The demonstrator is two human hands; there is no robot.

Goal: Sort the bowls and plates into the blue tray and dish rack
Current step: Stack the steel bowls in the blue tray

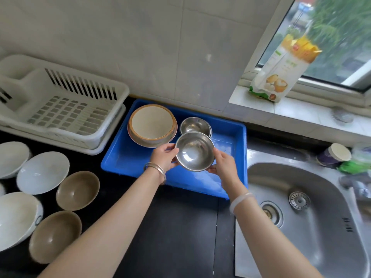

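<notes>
A steel bowl [194, 151] is held over the blue tray [128, 157], tilted slightly toward me. My left hand [163, 159] grips its left rim and my right hand [221, 164] grips its right rim. Inside the tray, a cream bowl with a brown rim [152, 124] sits at the back left and another steel bowl [193, 125] sits just behind the held one. The white dish rack [66, 109] stands left of the tray with nothing in it. On the dark counter at the left lie white bowls [42, 172] and two brown bowls [77, 190].
A steel sink [301, 213] is to the right of the tray. A food packet [281, 71] leans on the window sill behind it. Cups and bottles [334, 155] crowd the sink's far right corner. The tiled wall runs close behind tray and rack.
</notes>
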